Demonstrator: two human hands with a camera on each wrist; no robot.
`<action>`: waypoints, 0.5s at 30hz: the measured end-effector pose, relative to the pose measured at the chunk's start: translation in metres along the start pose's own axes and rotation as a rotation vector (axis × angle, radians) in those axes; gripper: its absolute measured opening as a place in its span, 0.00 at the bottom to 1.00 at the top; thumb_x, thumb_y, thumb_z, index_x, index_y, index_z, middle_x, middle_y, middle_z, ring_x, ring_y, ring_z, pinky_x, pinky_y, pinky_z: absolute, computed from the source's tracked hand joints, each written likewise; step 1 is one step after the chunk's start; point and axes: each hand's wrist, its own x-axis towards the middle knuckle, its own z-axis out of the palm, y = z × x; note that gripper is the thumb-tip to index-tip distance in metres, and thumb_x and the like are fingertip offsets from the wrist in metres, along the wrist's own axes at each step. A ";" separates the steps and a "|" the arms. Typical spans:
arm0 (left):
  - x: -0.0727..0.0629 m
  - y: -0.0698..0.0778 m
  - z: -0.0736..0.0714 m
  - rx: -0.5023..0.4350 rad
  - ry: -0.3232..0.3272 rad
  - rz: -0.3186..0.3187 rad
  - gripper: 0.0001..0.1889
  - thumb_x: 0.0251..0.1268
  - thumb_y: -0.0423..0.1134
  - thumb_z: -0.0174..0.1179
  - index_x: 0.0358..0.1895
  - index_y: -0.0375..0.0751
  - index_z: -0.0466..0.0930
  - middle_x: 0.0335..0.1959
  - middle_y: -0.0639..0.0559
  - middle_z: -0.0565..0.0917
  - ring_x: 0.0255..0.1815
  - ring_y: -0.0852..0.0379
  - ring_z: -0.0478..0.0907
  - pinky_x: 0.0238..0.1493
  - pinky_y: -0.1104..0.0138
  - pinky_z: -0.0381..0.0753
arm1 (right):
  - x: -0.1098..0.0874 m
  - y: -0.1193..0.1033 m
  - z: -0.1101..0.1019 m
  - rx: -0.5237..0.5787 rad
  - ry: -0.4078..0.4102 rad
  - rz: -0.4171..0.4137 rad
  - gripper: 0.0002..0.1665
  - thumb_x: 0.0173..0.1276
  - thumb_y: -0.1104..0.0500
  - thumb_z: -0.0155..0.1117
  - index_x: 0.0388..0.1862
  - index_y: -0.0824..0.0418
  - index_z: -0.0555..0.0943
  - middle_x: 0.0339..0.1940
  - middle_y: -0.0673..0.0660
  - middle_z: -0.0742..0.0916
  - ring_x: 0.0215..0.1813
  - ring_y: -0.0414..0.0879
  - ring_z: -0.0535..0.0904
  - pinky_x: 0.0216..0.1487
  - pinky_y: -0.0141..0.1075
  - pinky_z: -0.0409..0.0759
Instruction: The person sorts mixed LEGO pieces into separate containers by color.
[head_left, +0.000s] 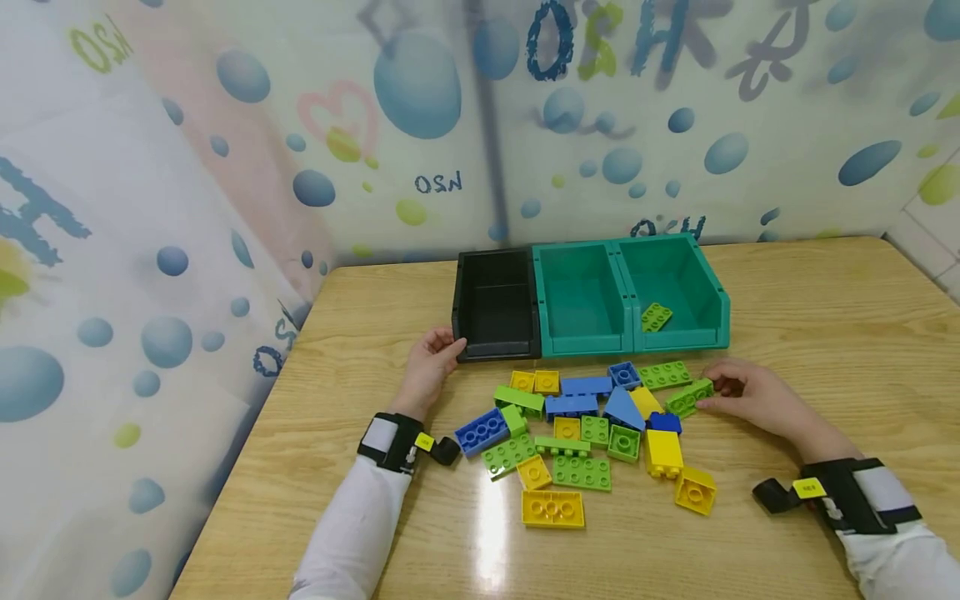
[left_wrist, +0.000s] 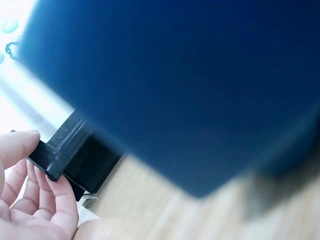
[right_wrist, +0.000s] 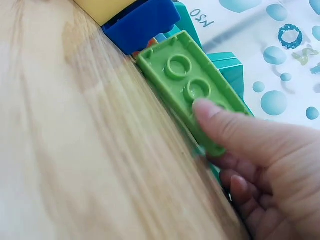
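Note:
My left hand [head_left: 432,372] is at the front left corner of the black bin [head_left: 497,348]. In the left wrist view its thumb lies on top of the bin's rim [left_wrist: 62,150] and the fingers curl beneath it. My right hand [head_left: 757,398] pinches a long green brick [head_left: 690,398] at its right end. The right wrist view shows that green brick [right_wrist: 172,82] tipped on its side, its hollow underside and round tubes facing the camera, the thumb on it. Another long green brick [head_left: 664,375] lies just behind it, studs up.
Two joined teal bins [head_left: 588,343] adjoin the black one; a green brick [head_left: 656,317] lies in the right one. Several yellow, blue and green bricks spread before them, including a blue brick [head_left: 482,432] and a yellow brick [head_left: 552,509]. A printed curtain [head_left: 420,208] hangs behind the table.

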 end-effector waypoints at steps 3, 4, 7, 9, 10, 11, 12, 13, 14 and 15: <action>0.001 -0.001 -0.001 0.003 0.001 0.004 0.06 0.65 0.31 0.58 0.38 0.43 0.71 0.33 0.56 0.70 0.33 0.62 0.67 0.31 0.74 0.70 | 0.000 0.000 -0.002 0.082 -0.014 0.080 0.10 0.59 0.62 0.68 0.38 0.64 0.79 0.31 0.46 0.77 0.31 0.35 0.68 0.30 0.28 0.69; 0.001 -0.001 -0.001 0.002 0.001 0.006 0.06 0.65 0.31 0.58 0.38 0.43 0.71 0.33 0.56 0.70 0.33 0.62 0.67 0.31 0.74 0.70 | 0.000 0.000 -0.003 0.111 -0.018 0.112 0.10 0.61 0.62 0.67 0.39 0.65 0.79 0.31 0.46 0.77 0.31 0.35 0.68 0.30 0.29 0.69; 0.002 -0.002 -0.001 -0.004 0.002 0.010 0.06 0.65 0.30 0.58 0.38 0.43 0.71 0.32 0.56 0.70 0.32 0.62 0.67 0.31 0.74 0.70 | 0.000 -0.001 -0.005 0.152 -0.011 0.186 0.11 0.65 0.60 0.63 0.40 0.66 0.76 0.29 0.45 0.76 0.31 0.36 0.68 0.30 0.29 0.68; 0.002 -0.002 -0.001 -0.007 0.003 0.010 0.06 0.64 0.30 0.58 0.38 0.44 0.71 0.32 0.56 0.70 0.32 0.63 0.67 0.31 0.75 0.70 | 0.001 -0.001 -0.006 0.159 -0.002 0.207 0.11 0.67 0.59 0.62 0.40 0.66 0.75 0.29 0.44 0.75 0.31 0.36 0.68 0.29 0.30 0.67; 0.002 -0.002 -0.001 -0.007 0.005 0.009 0.06 0.64 0.30 0.58 0.38 0.44 0.71 0.32 0.56 0.70 0.32 0.63 0.67 0.31 0.75 0.70 | 0.001 -0.001 -0.006 0.167 0.002 0.211 0.12 0.67 0.58 0.61 0.40 0.66 0.74 0.29 0.44 0.75 0.31 0.36 0.67 0.29 0.30 0.67; 0.002 -0.002 -0.001 -0.006 0.004 0.008 0.06 0.64 0.30 0.58 0.37 0.44 0.71 0.32 0.56 0.70 0.32 0.63 0.67 0.30 0.75 0.70 | 0.001 0.000 -0.006 0.183 0.010 0.209 0.11 0.68 0.59 0.61 0.40 0.66 0.73 0.29 0.44 0.75 0.30 0.36 0.68 0.29 0.30 0.67; 0.002 -0.002 -0.001 -0.005 0.004 0.006 0.06 0.64 0.30 0.58 0.37 0.44 0.72 0.32 0.56 0.70 0.32 0.63 0.67 0.30 0.75 0.70 | 0.000 0.000 -0.006 0.206 0.018 0.204 0.11 0.68 0.59 0.60 0.41 0.66 0.72 0.29 0.43 0.75 0.30 0.35 0.68 0.29 0.29 0.67; 0.001 -0.002 0.000 -0.002 0.004 0.005 0.06 0.64 0.30 0.58 0.37 0.44 0.72 0.32 0.56 0.70 0.31 0.63 0.67 0.30 0.75 0.70 | 0.000 0.000 -0.006 0.230 0.024 0.194 0.11 0.69 0.60 0.59 0.42 0.67 0.71 0.30 0.41 0.75 0.31 0.35 0.69 0.29 0.29 0.69; 0.002 -0.002 0.000 -0.004 0.004 0.005 0.06 0.64 0.31 0.58 0.37 0.44 0.72 0.31 0.56 0.70 0.31 0.63 0.67 0.30 0.74 0.70 | 0.000 0.001 -0.006 0.250 0.029 0.180 0.11 0.69 0.61 0.58 0.43 0.67 0.70 0.31 0.39 0.76 0.32 0.34 0.70 0.29 0.28 0.69; 0.002 -0.002 0.000 -0.005 0.004 0.005 0.06 0.64 0.31 0.59 0.37 0.44 0.72 0.31 0.56 0.71 0.31 0.63 0.67 0.30 0.74 0.70 | 0.000 0.002 -0.006 0.265 0.032 0.164 0.12 0.70 0.62 0.57 0.45 0.69 0.70 0.33 0.37 0.76 0.33 0.32 0.71 0.30 0.27 0.71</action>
